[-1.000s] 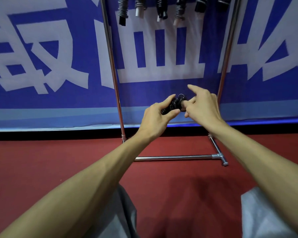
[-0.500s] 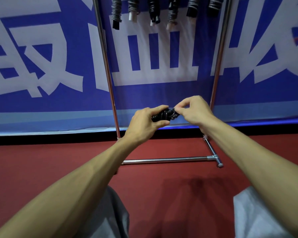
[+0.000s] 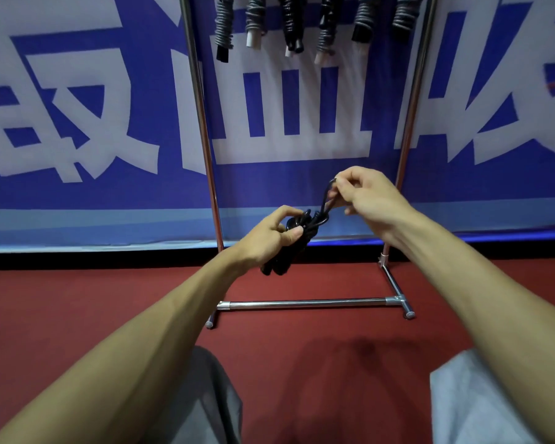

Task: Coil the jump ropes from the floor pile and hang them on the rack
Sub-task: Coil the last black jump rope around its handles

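A coiled black jump rope (image 3: 289, 248) hangs in front of me, its bundle gripped by my left hand (image 3: 266, 238). My right hand (image 3: 366, 197) pinches a loop of the same rope, pulled up and to the right of the bundle. Behind both hands stands a chrome rack (image 3: 205, 149) with two uprights and a low crossbar (image 3: 302, 304). Several coiled ropes (image 3: 289, 27), grey and black, hang from the top of the rack, whose top bar is out of frame.
A blue banner (image 3: 77, 123) with large white characters covers the wall behind the rack. The floor (image 3: 77, 299) is red carpet. My grey trouser legs (image 3: 199, 405) show at the bottom. The rack's feet (image 3: 409, 314) jut forward on the floor.
My left hand has tilted the rope bundle from level to hanging downward. My right hand has drawn a loop of rope up out of the bundle. The camera has tilted slightly.
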The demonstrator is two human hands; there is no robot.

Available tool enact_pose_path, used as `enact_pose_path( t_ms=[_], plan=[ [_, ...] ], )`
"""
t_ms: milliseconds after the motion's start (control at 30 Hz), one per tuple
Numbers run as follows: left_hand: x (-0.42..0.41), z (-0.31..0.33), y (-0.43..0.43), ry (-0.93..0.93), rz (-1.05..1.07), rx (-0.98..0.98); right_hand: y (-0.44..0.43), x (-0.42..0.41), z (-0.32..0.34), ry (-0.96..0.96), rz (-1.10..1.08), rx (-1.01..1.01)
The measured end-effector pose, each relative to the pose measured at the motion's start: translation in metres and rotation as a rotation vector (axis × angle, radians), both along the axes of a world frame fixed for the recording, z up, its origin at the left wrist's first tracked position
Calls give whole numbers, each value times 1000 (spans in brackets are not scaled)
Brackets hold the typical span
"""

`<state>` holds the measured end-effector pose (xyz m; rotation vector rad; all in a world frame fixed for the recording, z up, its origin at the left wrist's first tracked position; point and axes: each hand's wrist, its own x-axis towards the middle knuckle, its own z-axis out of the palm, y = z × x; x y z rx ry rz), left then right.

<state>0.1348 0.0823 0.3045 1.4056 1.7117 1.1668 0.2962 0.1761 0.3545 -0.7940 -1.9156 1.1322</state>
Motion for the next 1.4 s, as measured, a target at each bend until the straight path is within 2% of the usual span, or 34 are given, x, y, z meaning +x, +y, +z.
enact_pose_path(
  t_ms=[100, 200, 367, 467, 833, 933, 1167, 1300, 1400],
  plan=[
    [-3, -1, -7, -82, -85, -126, -1, -8, -3, 46, 17, -42],
    [-10, 3, -9, -67, -109, -137, -4, -20, 1, 54, 3, -23],
    [1, 40, -10, -121, 95, 176, -2, -34, 31, 141, -69, -16],
    [8, 70, -5, -14, 175, 305, -5, -40, 57, 234, -44, -9],
    [-25, 187, 13, 236, 331, 540, 19, -67, 158, 430, 30, 153],
    [-41, 218, 22, 224, 342, 574, 31, -83, 179, 482, 91, 141],
    [-81, 263, 76, 102, 364, 692, 71, -134, 226, 591, 233, -43],
    [-112, 290, 116, 81, 396, 722, 100, -152, 255, 562, 348, -78],
    [-132, 309, 143, -16, 354, 741, 123, -163, 273, 509, 471, -34]
  ],
)
